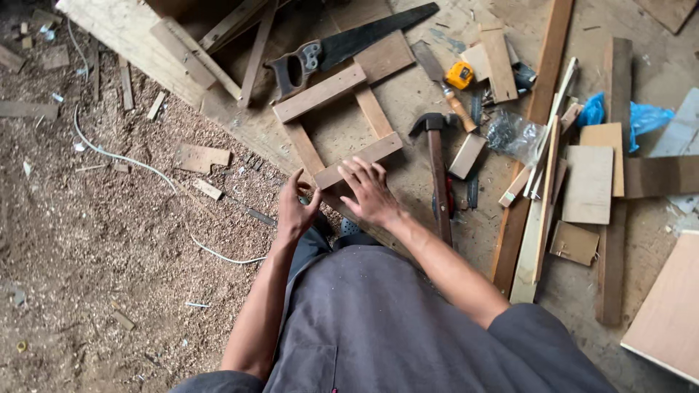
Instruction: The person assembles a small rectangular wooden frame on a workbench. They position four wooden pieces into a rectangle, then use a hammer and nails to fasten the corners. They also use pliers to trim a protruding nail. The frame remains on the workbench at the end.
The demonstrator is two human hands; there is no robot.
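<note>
The right hand (370, 193) is lying flat, fingers spread, with its fingertips (354, 167) touching the near slat of the wooden frame (342, 116). The frame is lying on the board (408, 94) just beyond those fingertips. The left hand (295, 211) is hanging at the frame's near left corner, fingers curled loosely inward; whether they are pinching anything I cannot tell. A hammer (437, 167) is lying just right of the right fingers, head away. Beyond the frame, past both hands, a saw (349, 44) is resting, and a yellow tape (459, 74) is sitting further right. A white cord (131, 160) is trailing across the sawdust left of the left fingers.
</note>
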